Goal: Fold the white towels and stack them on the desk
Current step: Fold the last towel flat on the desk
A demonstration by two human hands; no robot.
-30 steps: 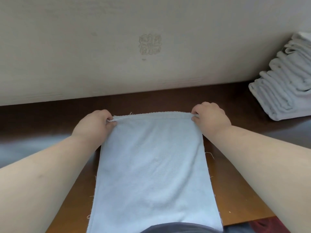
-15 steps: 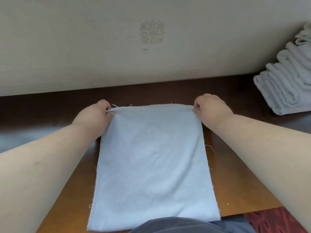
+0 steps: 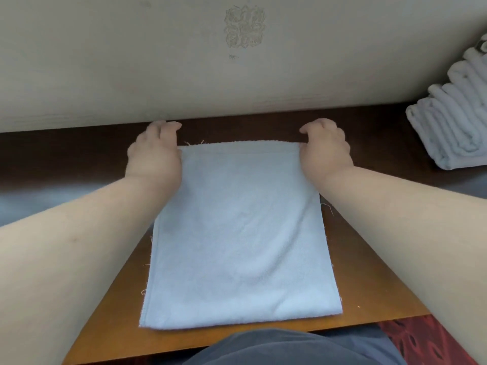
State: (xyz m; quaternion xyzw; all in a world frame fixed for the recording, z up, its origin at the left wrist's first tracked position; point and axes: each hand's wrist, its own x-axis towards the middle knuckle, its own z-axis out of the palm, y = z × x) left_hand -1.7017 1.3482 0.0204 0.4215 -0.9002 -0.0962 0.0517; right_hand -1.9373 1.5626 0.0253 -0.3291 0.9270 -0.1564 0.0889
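Note:
A white towel (image 3: pixel 239 233), folded double, lies flat on the brown wooden desk (image 3: pixel 369 280), its near edge at the desk's front. My left hand (image 3: pixel 154 154) rests on the towel's far left corner with its fingers stretched forward. My right hand (image 3: pixel 325 148) sits at the far right corner, fingers loosely curled. Its thumb touches the corner and its forefinger is lifted off the cloth. A stack of folded white towels (image 3: pixel 453 114) leans at the far right of the desk.
A pale wall panel (image 3: pixel 184 61) with a faint embossed mark rises straight behind the desk, just past my fingertips. My dark-clothed lap (image 3: pixel 290 349) is below the desk's front edge, with red patterned floor (image 3: pixel 421 338) to the right.
Both hands carried the towel's far edge further back and laid it on the desk. The pinches have loosened; the left fingers now stretch forward.

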